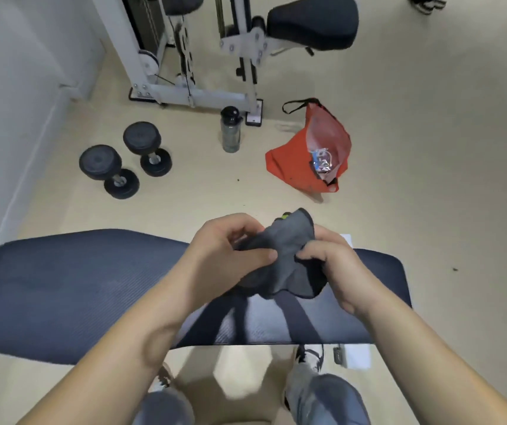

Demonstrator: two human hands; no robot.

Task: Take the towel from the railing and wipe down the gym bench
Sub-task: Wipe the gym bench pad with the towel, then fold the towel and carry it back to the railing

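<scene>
Gym bench (71,289) | both hands (227,256) (332,265) bunching towel (282,259) | no legible writing

1. The single head view looked steeply down from above the person's forearms.
2. It faced toward twelve o'clock, across the bench (71,289) to the floor (430,148) beyond.
3. Both hands sat close, near centre.
4. No second view shared the scene.
</scene>
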